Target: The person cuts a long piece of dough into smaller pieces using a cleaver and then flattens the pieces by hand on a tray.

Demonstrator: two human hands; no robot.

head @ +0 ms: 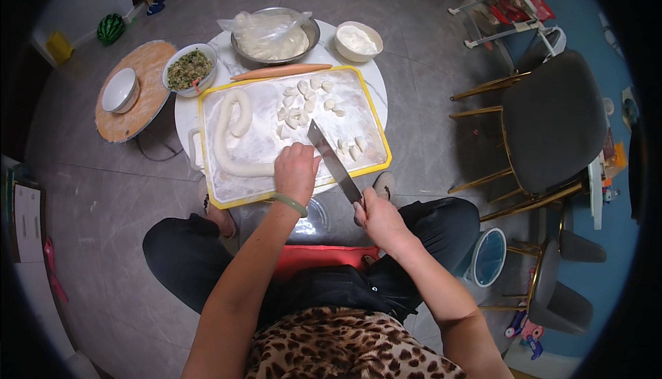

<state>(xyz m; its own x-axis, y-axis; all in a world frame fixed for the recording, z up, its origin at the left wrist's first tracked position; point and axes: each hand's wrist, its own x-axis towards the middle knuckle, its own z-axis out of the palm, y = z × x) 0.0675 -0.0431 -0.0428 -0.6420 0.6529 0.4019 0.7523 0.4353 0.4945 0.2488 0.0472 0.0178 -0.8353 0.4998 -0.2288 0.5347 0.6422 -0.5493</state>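
A long rope of dough [223,138] curls over the left side of a floured, yellow-rimmed cutting board [375,120]. My left hand [297,172] is closed over the right end of that rope, hiding its tip. In my right hand [380,219] is the handle of a kitchen knife [335,162]. Its broad blade slants up and left over the board, just right of my left fingers. Cut dough pieces [293,115] lie scattered beyond the blade, and a few more dough pieces [355,149] sit to its right.
Behind the board lie a wooden rolling pin [282,71], a metal bowl [314,32] of plastic-covered dough and a bowl of flour [358,40]. A bowl of chopped filling [190,69] stands left, beside a round wooden board [116,126] with a white bowl [120,91]. A grey chair [553,120] stands right.
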